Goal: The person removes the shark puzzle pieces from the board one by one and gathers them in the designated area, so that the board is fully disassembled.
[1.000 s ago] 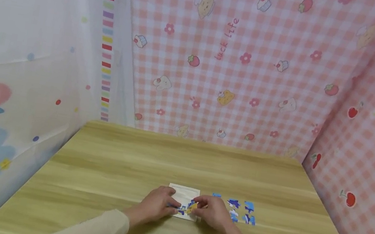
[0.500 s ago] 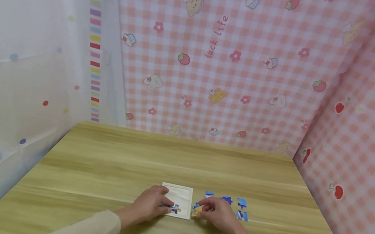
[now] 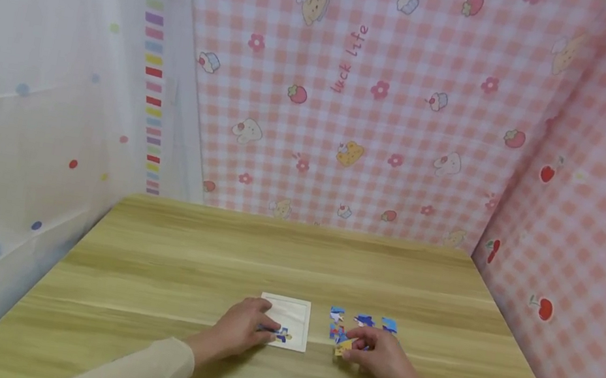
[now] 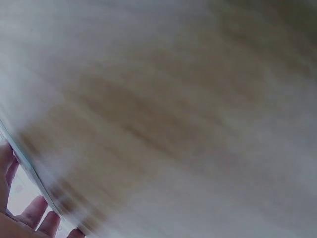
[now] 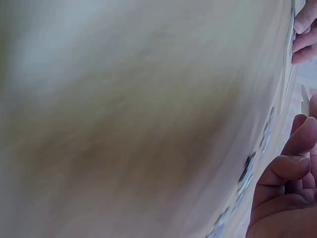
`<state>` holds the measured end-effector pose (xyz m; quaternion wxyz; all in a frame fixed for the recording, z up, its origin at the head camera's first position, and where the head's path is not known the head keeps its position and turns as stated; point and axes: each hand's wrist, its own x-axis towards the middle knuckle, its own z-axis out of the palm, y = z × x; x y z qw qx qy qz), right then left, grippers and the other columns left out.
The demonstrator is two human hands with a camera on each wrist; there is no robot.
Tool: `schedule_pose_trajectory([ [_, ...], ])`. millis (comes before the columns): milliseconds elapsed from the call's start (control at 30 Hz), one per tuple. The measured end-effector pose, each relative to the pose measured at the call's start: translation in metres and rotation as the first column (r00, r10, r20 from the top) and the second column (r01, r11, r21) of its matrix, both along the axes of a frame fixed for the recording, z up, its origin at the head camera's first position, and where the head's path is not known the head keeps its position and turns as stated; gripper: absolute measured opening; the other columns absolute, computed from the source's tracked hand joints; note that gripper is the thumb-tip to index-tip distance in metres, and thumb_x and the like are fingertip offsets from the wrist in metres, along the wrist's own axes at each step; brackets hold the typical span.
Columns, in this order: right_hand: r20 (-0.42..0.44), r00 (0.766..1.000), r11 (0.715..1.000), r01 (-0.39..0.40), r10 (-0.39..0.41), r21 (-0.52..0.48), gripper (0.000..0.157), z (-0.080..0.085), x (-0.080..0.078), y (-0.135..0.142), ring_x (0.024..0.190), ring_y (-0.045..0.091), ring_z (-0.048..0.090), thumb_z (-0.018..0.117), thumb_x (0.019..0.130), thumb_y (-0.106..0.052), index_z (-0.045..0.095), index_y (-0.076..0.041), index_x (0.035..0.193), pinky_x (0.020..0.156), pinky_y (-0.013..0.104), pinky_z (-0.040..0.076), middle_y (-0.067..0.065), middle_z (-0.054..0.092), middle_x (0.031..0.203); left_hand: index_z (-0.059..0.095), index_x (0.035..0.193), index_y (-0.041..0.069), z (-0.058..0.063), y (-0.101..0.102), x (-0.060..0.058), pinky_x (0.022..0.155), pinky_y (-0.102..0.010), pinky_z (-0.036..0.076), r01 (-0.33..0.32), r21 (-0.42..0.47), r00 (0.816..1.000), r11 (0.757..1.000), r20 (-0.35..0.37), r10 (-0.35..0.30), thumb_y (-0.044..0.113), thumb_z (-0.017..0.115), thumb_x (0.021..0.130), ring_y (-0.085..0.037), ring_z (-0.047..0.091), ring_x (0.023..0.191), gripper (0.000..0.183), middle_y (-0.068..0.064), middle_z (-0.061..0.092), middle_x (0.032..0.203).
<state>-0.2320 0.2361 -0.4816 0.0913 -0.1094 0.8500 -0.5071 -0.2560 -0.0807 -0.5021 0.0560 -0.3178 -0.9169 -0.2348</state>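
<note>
In the head view, a white puzzle frame (image 3: pixel 306 328) lies on the wooden table with a few joined jigsaw pieces (image 3: pixel 284 335) along its lower part. My left hand (image 3: pixel 244 325) rests on the frame's left side, its fingers over some of those pieces. To the right of the frame, my right hand (image 3: pixel 380 356) pinches a yellow-and-blue jigsaw piece (image 3: pixel 342 348) between thumb and fingers. In the right wrist view that piece (image 5: pixel 304 101) shows only as a thin edge at the fingertips. The left wrist view catches part of my left hand (image 4: pixel 32 218) at its lower-left corner.
Several blue, white and purple loose jigsaw pieces (image 3: pixel 364 320) lie flat by the right hand, some partly covered by it. The table (image 3: pixel 293 253) reaches back to a pink checked curtain (image 3: pixel 376 121). A white patterned curtain (image 3: pixel 50 129) hangs at the left.
My right hand has moved right, away from the frame and over toward the loose pieces, carrying the yellow-and-blue jigsaw piece. The left hand stays on the frame. The head view has turned slightly right.
</note>
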Motion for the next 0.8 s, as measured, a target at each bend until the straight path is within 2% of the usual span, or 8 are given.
schedule_pose_trajectory([
  [167,0.007,1.000,1.000,0.005,-0.004,-0.022,0.034,0.000,0.008,0.022,0.066,0.011,0.053,0.080,0.082,-0.012,0.067,0.003,0.109,0.052,0.022,0.048,0.004,0.059,0.084,0.078,0.103,0.010,0.001,0.000,0.000,0.099,-0.053,0.044,-0.002,0.003,1.000,1.000,0.000,0.002,0.020,0.076,0.086,-0.039,0.056,0.117,0.020,-0.025,0.061,0.126],
  [400,0.063,0.997,0.997,0.043,-0.039,-0.066,0.038,-0.003,0.014,0.052,0.060,0.011,0.052,0.079,0.083,-0.010,0.063,0.007,0.113,0.049,0.022,0.045,0.006,0.059,0.084,0.078,0.104,0.009,0.002,-0.001,-0.001,0.101,-0.054,0.043,-0.001,0.009,1.000,1.000,0.019,0.001,0.019,0.076,0.086,-0.041,0.055,0.118,0.020,-0.026,0.060,0.126],
  [800,0.043,0.999,0.999,0.021,-0.019,-0.029,0.035,-0.016,0.019,0.092,0.062,0.009,0.053,0.077,0.085,-0.008,0.062,0.010,0.112,0.052,0.023,0.048,0.006,0.059,0.083,0.078,0.104,0.007,0.003,0.001,0.001,0.102,-0.056,0.041,0.005,0.007,0.999,1.000,0.039,-0.006,0.018,0.076,0.086,-0.042,0.054,0.120,0.021,-0.027,0.059,0.127],
])
